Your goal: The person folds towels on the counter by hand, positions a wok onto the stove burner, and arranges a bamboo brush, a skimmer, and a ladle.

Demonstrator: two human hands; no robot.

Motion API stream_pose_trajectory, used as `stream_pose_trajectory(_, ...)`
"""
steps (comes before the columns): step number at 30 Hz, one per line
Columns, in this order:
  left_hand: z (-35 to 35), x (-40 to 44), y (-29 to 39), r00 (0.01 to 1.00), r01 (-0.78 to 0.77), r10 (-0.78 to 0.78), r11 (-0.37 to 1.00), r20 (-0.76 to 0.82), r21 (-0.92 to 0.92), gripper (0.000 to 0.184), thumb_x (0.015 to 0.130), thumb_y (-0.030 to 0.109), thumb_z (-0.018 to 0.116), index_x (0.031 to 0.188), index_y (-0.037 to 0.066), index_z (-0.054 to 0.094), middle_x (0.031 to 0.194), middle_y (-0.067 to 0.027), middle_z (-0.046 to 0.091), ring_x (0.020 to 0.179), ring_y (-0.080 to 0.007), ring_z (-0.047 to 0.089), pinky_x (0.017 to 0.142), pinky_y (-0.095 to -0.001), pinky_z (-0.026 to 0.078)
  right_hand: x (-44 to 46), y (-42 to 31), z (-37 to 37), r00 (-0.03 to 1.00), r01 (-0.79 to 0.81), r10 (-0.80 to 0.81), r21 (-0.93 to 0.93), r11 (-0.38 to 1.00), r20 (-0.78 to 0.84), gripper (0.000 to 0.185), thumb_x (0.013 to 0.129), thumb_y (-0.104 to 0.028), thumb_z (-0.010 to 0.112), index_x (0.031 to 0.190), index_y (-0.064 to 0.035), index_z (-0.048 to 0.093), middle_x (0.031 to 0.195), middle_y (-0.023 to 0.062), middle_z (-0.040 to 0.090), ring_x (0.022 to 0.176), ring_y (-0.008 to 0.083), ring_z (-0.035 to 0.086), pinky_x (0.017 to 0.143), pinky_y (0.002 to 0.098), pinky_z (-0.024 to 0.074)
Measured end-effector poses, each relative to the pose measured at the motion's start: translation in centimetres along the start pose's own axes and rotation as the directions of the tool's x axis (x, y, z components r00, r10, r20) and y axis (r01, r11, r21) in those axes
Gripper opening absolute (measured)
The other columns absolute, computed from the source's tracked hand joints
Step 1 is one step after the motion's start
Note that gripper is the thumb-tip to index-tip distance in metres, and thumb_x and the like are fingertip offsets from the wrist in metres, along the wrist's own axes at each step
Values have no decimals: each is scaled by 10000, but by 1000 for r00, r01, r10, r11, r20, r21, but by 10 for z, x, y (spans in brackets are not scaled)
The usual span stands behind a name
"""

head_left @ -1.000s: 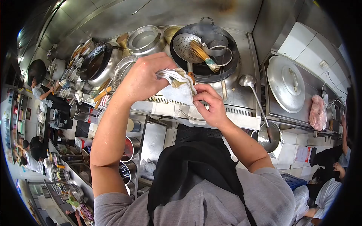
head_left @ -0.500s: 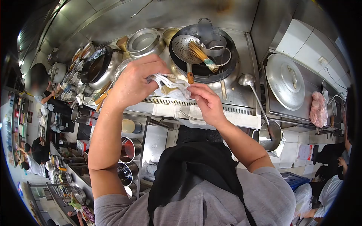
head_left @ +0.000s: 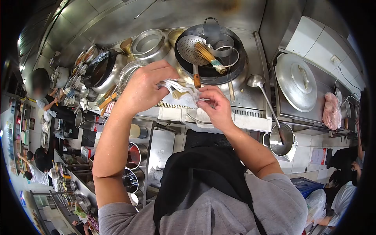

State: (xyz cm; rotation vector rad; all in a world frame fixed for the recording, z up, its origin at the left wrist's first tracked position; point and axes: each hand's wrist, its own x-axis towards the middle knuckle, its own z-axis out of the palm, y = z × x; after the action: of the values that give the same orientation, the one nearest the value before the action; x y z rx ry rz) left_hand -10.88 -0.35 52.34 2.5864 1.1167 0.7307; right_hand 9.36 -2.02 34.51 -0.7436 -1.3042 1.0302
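Observation:
A crumpled white cloth (head_left: 181, 93) with brownish patches is stretched between my two hands above the front of the stove. My left hand (head_left: 148, 85) is closed on its left end, fingers bent over the fold. At the opposite end, my right hand (head_left: 214, 105) pinches the cloth between thumb and fingers. Just beyond the cloth sits a black wok (head_left: 184, 74) on the burner. Inside it lie a perforated strainer (head_left: 190, 50) with a wooden handle, a bamboo brush (head_left: 208, 56) and a small metal pot (head_left: 221, 46).
A ladle (head_left: 267, 102) leans from the stove top into a pot (head_left: 288, 145) at the right. Beyond it are a large lidded pot (head_left: 294, 84) and raw meat (head_left: 332, 111). Metal basins (head_left: 149, 44) stand behind my left hand. Other people (head_left: 39, 172) are at the far left and right.
Both hands and the cloth have shifted slightly; my left hand is a little lower and further right. The cloth stays gripped at both ends.

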Motion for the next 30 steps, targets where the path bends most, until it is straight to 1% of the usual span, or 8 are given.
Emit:
stream_pose_trajectory(6,6,0,2,1000,7,-7,999,10,-42,294,645,-109,631,916,0,661,935,-90,653,855,-271,640,723,-333,509,-2,1,-10,997,-6,4,32,999,80,130,872,25,669,1001,17,685,1219,110,605,941,151,645,749,267,557)
stream_pose_trajectory(8,10,1,0,998,-68,69,997,4,-24,317,662,-77,634,962,21,668,935,-100,638,791,-300,647,635,-357,534,-1,-2,-14,988,26,-13,-85,996,151,164,871,20,666,1033,13,692,1225,110,604,951,151,647,752,270,558)
stream_pose_trajectory(11,15,0,1,999,-45,45,998,2,-35,308,667,-71,636,958,25,669,936,-98,638,798,-303,649,647,-363,537,-2,-6,-15,990,73,-46,-209,975,131,208,842,30,689,1049,5,697,1216,110,608,958,155,649,762,269,569)
stream_pose_trajectory(18,17,0,1,999,-39,39,999,33,-2,297,679,-55,639,959,36,671,946,-94,638,811,-302,653,662,-365,540,-6,-9,-8,999,32,-28,-216,976,21,388,789,23,749,1165,-22,665,1202,97,617,954,174,669,778,280,589)
stream_pose_trajectory(23,21,0,-2,999,-10,10,1000,48,-4,301,657,-98,620,933,11,672,951,-87,651,847,-270,641,699,-343,512,-9,2,-13,986,-146,155,-135,980,60,428,815,-4,750,1227,-41,639,1231,94,607,1007,172,655,781,274,581)
stream_pose_trajectory(27,21,2,-3,999,3,-3,1000,37,-13,306,657,-100,627,936,15,674,947,-86,651,845,-276,641,698,-347,514,-16,12,-24,976,-140,151,-77,987,154,378,874,-34,698,1245,-29,629,1292,112,570,1063,195,635,841,286,562)
stream_pose_trajectory(29,21,2,-4,999,5,-4,999,38,-35,304,656,-100,635,935,14,675,944,-86,652,844,-281,643,701,-350,518,-19,18,-29,953,-73,54,53,996,298,376,912,-99,661,1271,-1,605,1386,155,480,1158,226,585,908,303,537)
stream_pose_trajectory(30,22,1,-4,999,8,-7,999,38,-35,304,656,-100,635,935,14,675,944,-86,652,844,-281,643,701,-350,518,-20,20,-29,952,-75,56,54,996,300,376,912,-99,661,1271,-1,605,1386,155,480,1158,226,585,908,303,537)
